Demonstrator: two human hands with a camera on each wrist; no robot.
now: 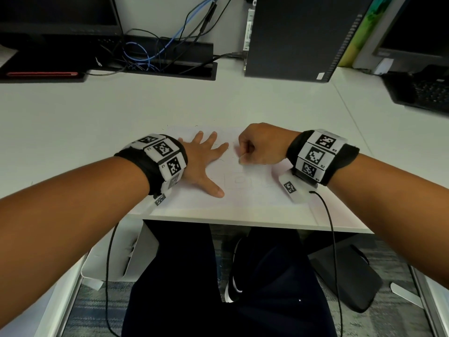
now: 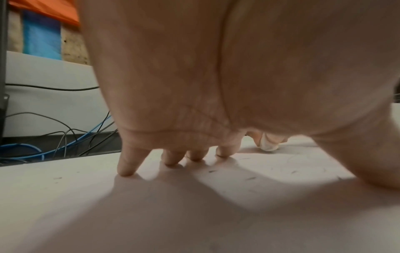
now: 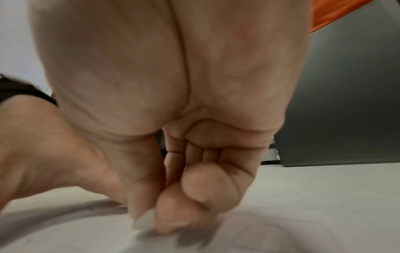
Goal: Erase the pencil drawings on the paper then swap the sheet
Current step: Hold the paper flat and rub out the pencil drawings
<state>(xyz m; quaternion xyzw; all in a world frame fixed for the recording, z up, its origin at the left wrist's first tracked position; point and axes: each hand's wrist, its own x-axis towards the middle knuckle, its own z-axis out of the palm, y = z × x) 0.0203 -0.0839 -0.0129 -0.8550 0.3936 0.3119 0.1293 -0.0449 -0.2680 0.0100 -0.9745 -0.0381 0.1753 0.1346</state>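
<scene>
A white sheet of paper (image 1: 243,190) lies at the desk's near edge, with faint pencil outlines (image 1: 239,180) near its middle. My left hand (image 1: 204,161) lies flat on the sheet's left part, fingers spread, holding it down. My right hand (image 1: 257,147) is curled over the sheet's upper right and pinches a small white eraser (image 3: 142,220) between thumb and fingertips, its tip against the paper. In the left wrist view the eraser (image 2: 268,145) shows beyond my spread fingers (image 2: 127,164), and dark eraser crumbs (image 2: 251,178) dot the sheet.
A black computer tower (image 1: 298,37) stands at the back right, a keyboard (image 1: 425,93) at the far right. A cable tray with blue and black cables (image 1: 150,54) runs along the back, beside a monitor base (image 1: 41,64). My legs and a white box (image 1: 116,259) sit below the desk.
</scene>
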